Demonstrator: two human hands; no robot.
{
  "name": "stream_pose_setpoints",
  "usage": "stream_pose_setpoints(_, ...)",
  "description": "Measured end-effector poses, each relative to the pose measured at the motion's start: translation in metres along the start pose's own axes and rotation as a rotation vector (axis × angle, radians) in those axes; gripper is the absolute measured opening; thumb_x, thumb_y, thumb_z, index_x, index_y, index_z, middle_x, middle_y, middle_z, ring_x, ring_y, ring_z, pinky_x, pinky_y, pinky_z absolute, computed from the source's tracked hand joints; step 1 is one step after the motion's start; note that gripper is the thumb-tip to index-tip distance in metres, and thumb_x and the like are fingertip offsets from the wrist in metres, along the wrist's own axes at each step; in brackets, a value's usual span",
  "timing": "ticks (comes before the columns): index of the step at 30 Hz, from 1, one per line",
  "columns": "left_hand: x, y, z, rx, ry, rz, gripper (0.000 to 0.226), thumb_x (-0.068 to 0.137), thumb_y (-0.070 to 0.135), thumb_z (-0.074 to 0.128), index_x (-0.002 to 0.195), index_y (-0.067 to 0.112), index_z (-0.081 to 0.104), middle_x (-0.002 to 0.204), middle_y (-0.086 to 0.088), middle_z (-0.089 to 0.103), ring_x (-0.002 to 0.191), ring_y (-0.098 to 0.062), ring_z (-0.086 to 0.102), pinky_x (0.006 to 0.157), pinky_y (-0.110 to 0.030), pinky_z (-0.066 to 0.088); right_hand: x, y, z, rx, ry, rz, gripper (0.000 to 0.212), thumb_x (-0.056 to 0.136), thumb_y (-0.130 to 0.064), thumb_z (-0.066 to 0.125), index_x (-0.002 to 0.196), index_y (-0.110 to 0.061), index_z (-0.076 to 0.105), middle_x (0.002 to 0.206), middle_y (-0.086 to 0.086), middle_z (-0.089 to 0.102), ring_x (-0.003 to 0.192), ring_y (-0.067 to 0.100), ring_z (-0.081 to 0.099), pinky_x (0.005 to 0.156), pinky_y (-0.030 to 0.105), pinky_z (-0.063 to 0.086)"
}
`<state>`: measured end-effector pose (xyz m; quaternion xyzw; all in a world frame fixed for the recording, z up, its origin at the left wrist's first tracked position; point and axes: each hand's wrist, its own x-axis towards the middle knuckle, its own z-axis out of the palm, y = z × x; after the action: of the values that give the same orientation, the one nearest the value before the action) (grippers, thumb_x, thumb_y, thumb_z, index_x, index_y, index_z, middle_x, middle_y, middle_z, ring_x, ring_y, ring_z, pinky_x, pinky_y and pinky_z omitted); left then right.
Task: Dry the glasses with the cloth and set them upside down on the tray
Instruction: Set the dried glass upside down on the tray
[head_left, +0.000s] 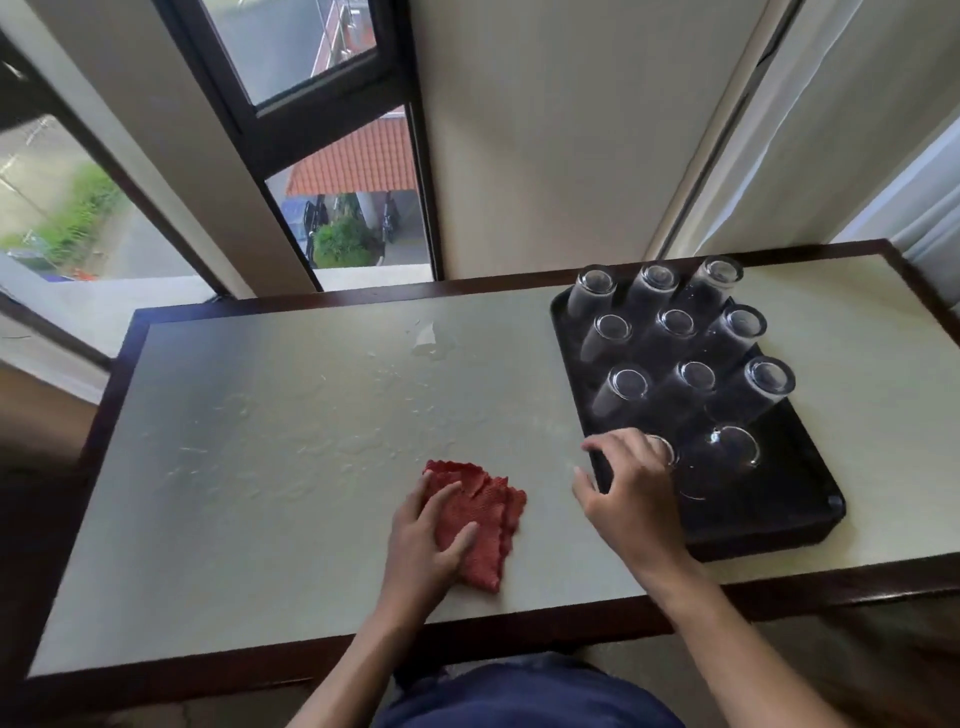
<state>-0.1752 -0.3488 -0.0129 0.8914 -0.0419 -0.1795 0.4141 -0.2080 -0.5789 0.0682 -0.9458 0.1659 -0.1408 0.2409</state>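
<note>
A black tray (779, 512) sits on the right of the table with several clear glasses (675, 332) standing upside down in rows. My right hand (631, 496) reaches over the tray's near left corner, its fingers curled round an upside-down glass (666, 451) that stands in the front row. Most of that glass is hidden by the hand. Another upside-down glass (724, 460) stands just to its right. A crumpled red cloth (480, 512) lies on the table near the front edge. My left hand (428, 545) rests flat on its left side.
The pale table top (291, 467) with a dark wooden edge shows water drops and a small puddle (428, 340) toward the back. A window and wall stand behind the table. The table's front edge is close to my body.
</note>
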Motion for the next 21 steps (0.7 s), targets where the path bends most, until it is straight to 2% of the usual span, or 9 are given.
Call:
stream_pose_setpoints(3, -0.017, -0.026, -0.016, 0.189, 0.097, -0.116, 0.052, 0.096, 0.037, 0.063, 0.146, 0.031, 0.048, 0.166, -0.002, 0.023, 0.152, -0.026, 0.022, 0.12, -0.042, 0.023, -0.008, -0.017, 0.032, 0.033, -0.233, -0.101, 0.023, 0.076, -0.014, 0.076, 0.098, -0.012, 0.07, 0.095, 0.005, 0.066, 0.093, 0.025, 0.058, 0.084, 0.033, 0.051)
stream_pose_setpoints(5, -0.025, -0.042, -0.026, 0.362, 0.029, -0.232, 0.058, 0.101, 0.048, 0.047, 0.155, 0.034, 0.03, 0.17, 0.001, 0.005, 0.156, -0.024, 0.005, 0.121, -0.047, 0.021, -0.015, -0.027, 0.053, 0.023, -0.381, -0.161, 0.026, 0.081, -0.022, 0.071, 0.105, -0.013, 0.068, 0.102, 0.004, 0.065, 0.099, 0.024, 0.057, 0.09, 0.037, 0.052)
stream_pose_setpoints(7, -0.031, -0.05, -0.031, 0.509, -0.032, -0.236, 0.072, 0.095, 0.068, 0.024, 0.159, 0.036, 0.015, 0.17, 0.004, -0.008, 0.157, -0.022, -0.003, 0.121, -0.046, 0.022, -0.024, -0.035, 0.076, -0.041, -0.502, -0.224, 0.043, 0.084, -0.034, 0.066, 0.121, -0.015, 0.062, 0.12, 0.006, 0.06, 0.113, 0.025, 0.053, 0.099, 0.038, 0.049)
stream_pose_setpoints(9, -0.035, -0.053, -0.033, 0.544, -0.032, -0.212, 0.089, 0.078, 0.073, -0.002, 0.159, 0.039, 0.011, 0.167, 0.008, -0.015, 0.157, -0.019, -0.005, 0.121, -0.043, 0.021, -0.031, -0.042, 0.096, -0.158, -0.571, -0.267, 0.066, 0.08, -0.054, 0.06, 0.134, -0.017, 0.054, 0.137, 0.011, 0.053, 0.126, 0.031, 0.05, 0.105, 0.044, 0.046)
stream_pose_setpoints(11, -0.036, -0.055, -0.03, 0.52, -0.009, -0.229, 0.093, 0.073, 0.069, -0.008, 0.158, 0.041, 0.015, 0.164, 0.012, -0.016, 0.157, -0.017, -0.003, 0.119, -0.041, 0.022, -0.035, -0.045, 0.112, -0.26, -0.626, -0.274, 0.088, 0.066, -0.074, 0.047, 0.135, -0.019, 0.053, 0.141, 0.015, 0.053, 0.127, 0.036, 0.054, 0.097, 0.05, 0.05)
stream_pose_setpoints(13, -0.036, -0.053, -0.029, 0.497, 0.009, -0.243, 0.091, 0.074, 0.067, -0.005, 0.157, 0.041, 0.021, 0.162, 0.014, -0.014, 0.157, -0.017, 0.0, 0.118, -0.042, 0.024, -0.042, -0.045, 0.124, -0.306, -0.67, -0.261, 0.104, 0.055, -0.084, 0.038, 0.137, -0.023, 0.051, 0.144, 0.015, 0.053, 0.128, 0.037, 0.055, 0.093, 0.051, 0.051)
stream_pose_setpoints(16, -0.034, -0.056, -0.029, 0.486, -0.002, -0.245, 0.091, 0.073, 0.065, -0.005, 0.158, 0.042, 0.015, 0.166, 0.012, -0.013, 0.157, -0.016, -0.003, 0.119, -0.043, 0.021, -0.048, -0.041, 0.131, -0.314, -0.733, -0.296, 0.095, 0.061, -0.077, 0.04, 0.143, -0.027, 0.045, 0.15, 0.013, 0.047, 0.135, 0.035, 0.049, 0.095, 0.052, 0.05)
stream_pose_setpoints(19, -0.035, -0.058, -0.028, 0.519, 0.022, -0.225, 0.085, 0.076, 0.063, 0.001, 0.158, 0.042, 0.016, 0.167, 0.012, -0.01, 0.157, -0.015, 0.0, 0.118, -0.042, 0.024, -0.046, -0.032, 0.13, -0.268, -0.695, -0.315, 0.082, 0.064, -0.045, 0.069, 0.142, -0.031, 0.048, 0.15, 0.008, 0.048, 0.134, 0.033, 0.05, 0.096, 0.049, 0.053)
stream_pose_setpoints(21, -0.035, -0.053, -0.03, 0.504, 0.023, -0.24, 0.072, 0.087, 0.058, 0.017, 0.157, 0.041, 0.02, 0.169, 0.01, -0.004, 0.157, -0.016, 0.004, 0.117, -0.044, 0.026, -0.04, -0.039, 0.123, -0.204, -0.659, -0.283, 0.077, 0.067, -0.03, 0.074, 0.141, -0.03, 0.052, 0.15, 0.006, 0.047, 0.136, 0.032, 0.048, 0.101, 0.049, 0.05)
